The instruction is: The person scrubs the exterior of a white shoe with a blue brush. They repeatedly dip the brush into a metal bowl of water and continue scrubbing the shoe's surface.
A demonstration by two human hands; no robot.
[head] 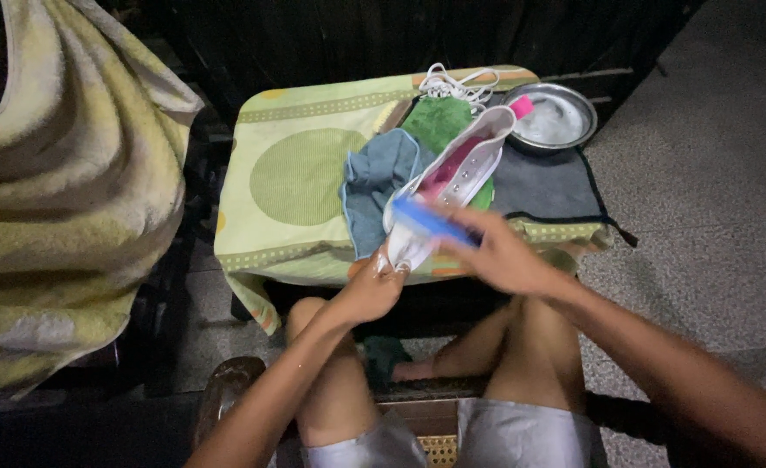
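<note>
2 hands share the white and pink canvas sneaker: left hand fingers pinch its heel steady on the counter, while right hand fingers grip a blue brush against it.

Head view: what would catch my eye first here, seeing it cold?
Probably the white shoe with its pink lining, lying in the middle of a small table under a green cloth. The left hand grips its near end while the right hand holds a blue brush across it. A steel bowl sits at the table's far right corner, and a yellow towel hangs large at the left.
</note>
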